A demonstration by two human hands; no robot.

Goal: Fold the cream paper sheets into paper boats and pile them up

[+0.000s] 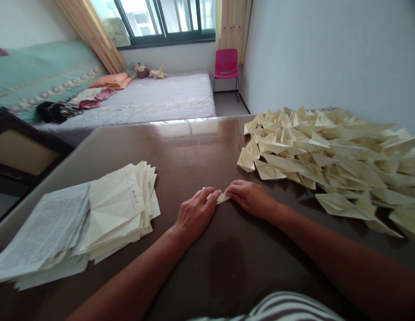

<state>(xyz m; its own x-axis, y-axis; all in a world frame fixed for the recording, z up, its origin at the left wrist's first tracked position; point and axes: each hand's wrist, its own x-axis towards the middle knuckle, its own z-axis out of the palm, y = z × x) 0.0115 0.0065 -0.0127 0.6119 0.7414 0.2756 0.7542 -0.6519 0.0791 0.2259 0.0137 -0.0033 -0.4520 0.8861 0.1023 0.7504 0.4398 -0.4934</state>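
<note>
Near the middle of the brown table [187, 156], a small folded strip of cream paper [222, 198] lies between my two hands. My left hand [197, 211] is closed on its left end, with the fingertips pressed over it. The right end is pinched by the fingers of my right hand [250, 196]. Most of the paper is hidden under the fingers. To the left sits a stack of creased cream sheets [115, 205], beside a stack of grey printed sheets [53, 227]. A large heap of folded paper boats [310, 147] covers the right side of the table.
Beyond the table are a bed [167, 98] with pillows, clothes and soft toys, and a pink chair [226, 64] by the wall. A dark wooden cabinet [23, 147] stands at the left. A white wall borders the right side.
</note>
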